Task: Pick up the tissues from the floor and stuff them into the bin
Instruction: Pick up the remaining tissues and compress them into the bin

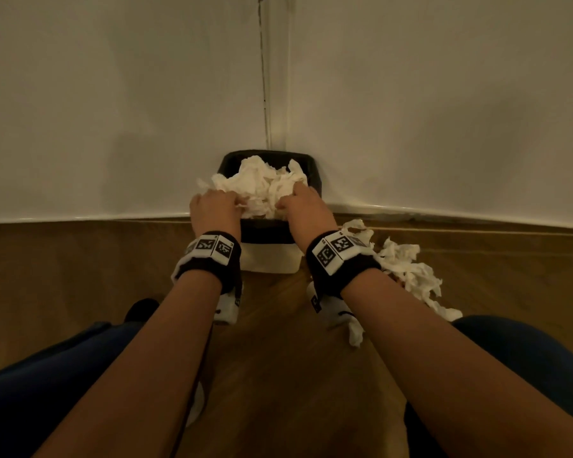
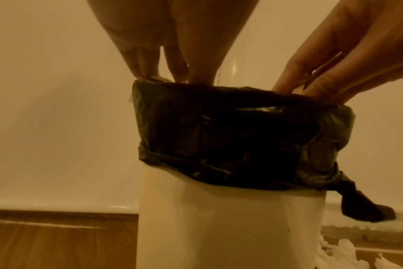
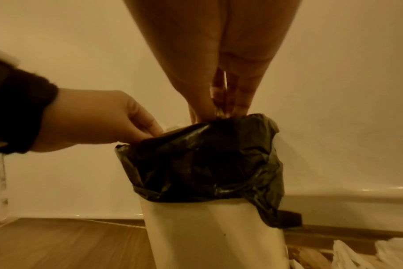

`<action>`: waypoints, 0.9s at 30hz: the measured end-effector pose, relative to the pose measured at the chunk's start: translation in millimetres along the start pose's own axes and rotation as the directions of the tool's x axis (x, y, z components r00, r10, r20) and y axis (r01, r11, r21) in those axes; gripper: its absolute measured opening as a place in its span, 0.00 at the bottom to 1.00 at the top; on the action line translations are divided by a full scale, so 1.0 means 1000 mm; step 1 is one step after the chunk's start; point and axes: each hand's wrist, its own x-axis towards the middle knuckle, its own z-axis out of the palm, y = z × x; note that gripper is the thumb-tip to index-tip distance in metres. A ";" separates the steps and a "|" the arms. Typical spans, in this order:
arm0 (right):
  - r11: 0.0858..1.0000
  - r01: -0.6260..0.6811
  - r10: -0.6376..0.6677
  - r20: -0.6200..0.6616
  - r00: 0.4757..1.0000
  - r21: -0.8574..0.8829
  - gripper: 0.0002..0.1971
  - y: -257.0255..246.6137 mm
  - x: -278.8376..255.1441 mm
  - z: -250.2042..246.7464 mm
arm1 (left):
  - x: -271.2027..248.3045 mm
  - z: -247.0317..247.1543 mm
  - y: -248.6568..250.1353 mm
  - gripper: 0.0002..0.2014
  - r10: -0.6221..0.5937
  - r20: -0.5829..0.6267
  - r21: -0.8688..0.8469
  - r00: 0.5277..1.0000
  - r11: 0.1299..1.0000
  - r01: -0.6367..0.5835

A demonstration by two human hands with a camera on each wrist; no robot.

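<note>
A white bin point(image 1: 268, 259) with a black liner point(image 1: 232, 160) stands in the corner, and crumpled white tissues point(image 1: 262, 183) are heaped over its rim. My left hand point(image 1: 222, 201) presses on the left of the heap, my right hand point(image 1: 298, 198) on the right. In the left wrist view the left hand point(image 2: 175, 74) points straight down behind the liner point(image 2: 230, 131), fingertips hidden; the right hand point(image 2: 311, 89) does the same. The right wrist view shows the right hand point(image 3: 219, 112) at the liner's rim and the left hand point(image 3: 150, 130) reaching in. More tissues point(image 1: 407, 269) lie on the floor to the right.
Two white walls meet just behind the bin, with a skirting board point(image 1: 444, 211) along the wooden floor point(image 1: 80, 259). My knees in dark trousers point(image 1: 47, 375) flank the near floor. A tied black liner tail point(image 2: 366, 211) hangs off the bin's right side.
</note>
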 end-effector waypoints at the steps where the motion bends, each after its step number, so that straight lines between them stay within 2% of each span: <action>1: 1.000 0.009 -0.008 0.024 1.000 -0.008 0.17 -0.002 0.001 0.001 | 0.003 0.000 0.000 0.10 0.025 0.028 -0.040 0.999 0.999 -0.024; 3: 0.999 0.027 -0.024 0.064 0.998 -0.046 0.18 -0.007 0.003 0.003 | 0.006 0.003 0.004 0.09 0.003 0.097 -0.147 0.995 0.989 0.011; 4: 0.998 0.029 -0.024 0.078 0.997 -0.054 0.18 -0.009 0.004 0.005 | 0.006 0.004 0.005 0.09 -0.050 0.102 -0.228 0.994 0.971 0.072; 5: 0.998 0.026 -0.021 0.091 0.996 -0.055 0.18 -0.011 0.005 0.007 | 0.007 0.006 0.006 0.11 -0.109 0.089 -0.329 0.990 0.935 0.133; 6: 0.998 0.022 -0.017 0.105 0.994 -0.054 0.18 -0.012 0.006 0.008 | 0.006 0.007 0.007 0.16 -0.203 0.101 -0.461 0.974 0.858 0.227; 7: 0.998 0.022 -0.015 0.114 0.993 -0.054 0.18 -0.013 0.006 0.009 | 0.007 0.008 0.007 0.19 -0.253 0.121 -0.510 0.960 0.814 0.278; 8: 0.998 0.021 -0.015 0.116 0.993 -0.052 0.18 -0.013 0.007 0.009 | 0.008 0.007 0.007 0.19 -0.233 0.138 -0.470 0.963 0.840 0.270; 9: 0.999 0.022 -0.016 0.113 0.993 -0.048 0.18 -0.013 0.008 0.010 | 0.011 0.005 0.007 0.17 -0.165 0.180 -0.353 0.970 0.909 0.220; 11: 0.999 0.016 -0.014 0.079 0.997 -0.034 0.17 -0.012 0.010 0.009 | 0.019 -0.001 0.009 0.13 -0.084 0.301 -0.136 0.950 0.982 0.130; 13: 1.000 -0.009 0.009 0.016 1.000 -0.006 0.14 -0.012 0.012 0.010 | 0.026 -0.006 0.013 0.13 -0.064 0.402 -0.047 0.913 0.995 0.091; 15: 0.998 -0.043 0.044 -0.027 0.999 0.036 0.12 -0.012 0.014 0.011 | 0.032 -0.009 0.015 0.14 -0.034 0.449 0.022 0.893 0.999 0.028; 18: 0.995 -0.086 0.086 0.018 0.996 0.040 0.11 -0.011 0.022 0.014 | 0.032 -0.007 0.016 0.12 0.023 0.424 0.176 0.905 0.979 -0.108; 21: 0.992 -0.118 0.115 0.085 0.990 0.032 0.12 -0.004 0.024 0.019 | 0.028 -0.006 0.018 0.11 -0.014 0.404 0.257 0.915 0.961 -0.099; 24: 0.999 -0.003 0.003 0.016 1.000 -0.037 0.13 -0.002 0.013 0.027 | 0.017 -0.005 0.022 0.10 -0.038 0.402 0.279 0.915 0.957 -0.083; 27: 0.992 0.049 -0.055 -0.053 0.997 -0.113 0.22 -0.003 -0.001 0.032 | -0.001 0.000 0.020 0.11 -0.008 0.305 0.263 0.952 0.962 -0.076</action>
